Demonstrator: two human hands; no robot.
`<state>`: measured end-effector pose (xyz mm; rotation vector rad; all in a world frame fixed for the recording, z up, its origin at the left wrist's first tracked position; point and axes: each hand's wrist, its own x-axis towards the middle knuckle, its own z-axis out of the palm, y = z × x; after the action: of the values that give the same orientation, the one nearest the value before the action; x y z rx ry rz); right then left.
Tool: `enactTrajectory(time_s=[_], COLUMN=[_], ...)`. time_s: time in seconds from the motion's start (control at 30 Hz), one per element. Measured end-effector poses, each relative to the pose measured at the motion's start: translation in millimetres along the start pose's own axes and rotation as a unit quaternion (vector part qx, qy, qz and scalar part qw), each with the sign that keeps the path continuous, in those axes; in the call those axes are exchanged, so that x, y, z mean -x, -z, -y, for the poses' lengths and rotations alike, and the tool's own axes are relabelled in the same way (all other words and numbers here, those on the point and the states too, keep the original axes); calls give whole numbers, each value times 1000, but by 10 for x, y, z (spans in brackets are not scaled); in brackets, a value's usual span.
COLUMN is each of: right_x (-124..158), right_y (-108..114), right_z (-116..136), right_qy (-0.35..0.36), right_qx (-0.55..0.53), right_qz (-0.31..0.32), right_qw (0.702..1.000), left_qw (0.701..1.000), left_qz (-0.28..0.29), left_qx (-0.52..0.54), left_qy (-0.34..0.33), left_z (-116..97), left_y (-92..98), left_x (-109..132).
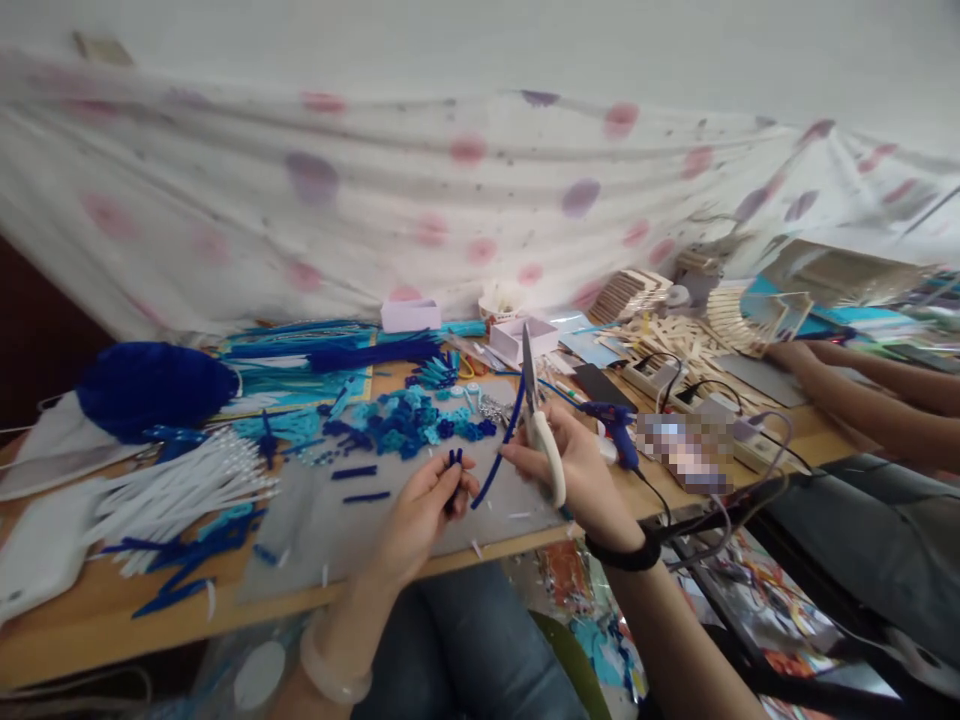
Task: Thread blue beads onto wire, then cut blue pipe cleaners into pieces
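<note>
My left hand (420, 510) pinches a short dark blue pipe-cleaner piece (453, 470) above the grey mat (330, 530). My right hand (581, 470) grips white-handled scissors (541, 430), blades pointing up, and also holds a long dark blue pipe cleaner (501, 445) that curves down toward the left hand. Short blue cut pieces (354, 472) lie on the mat just left of my hands. A black band sits on my right wrist, a pale bangle on my left.
Blue craft bits (409, 420), a dark blue fluffy pile (154, 385) and white sticks (187, 480) cover the wooden table (90, 630). A blue glue gun (619, 425) lies to the right. Another person's arms (862, 385) reach in at the right. A spotted cloth (450, 200) hangs behind.
</note>
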<state>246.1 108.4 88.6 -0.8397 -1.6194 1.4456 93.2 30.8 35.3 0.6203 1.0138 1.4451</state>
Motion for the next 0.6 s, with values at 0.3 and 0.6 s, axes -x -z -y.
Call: enactTrajectory(time_s=[0.3, 0.6], right_x=[-165, -189], right_y=[-219, -232], right_z=[-66, -100], right_qy=[-17, -10], right_qx=[-18, -16], right_qz=[75, 91], right_qw=[997, 996], left_qw=[997, 997], left_qz=[-22, 15], left_qx=[-49, -47], left_qy=[59, 59], left_z=[-221, -248], left_y=[131, 51], left_x=[141, 165])
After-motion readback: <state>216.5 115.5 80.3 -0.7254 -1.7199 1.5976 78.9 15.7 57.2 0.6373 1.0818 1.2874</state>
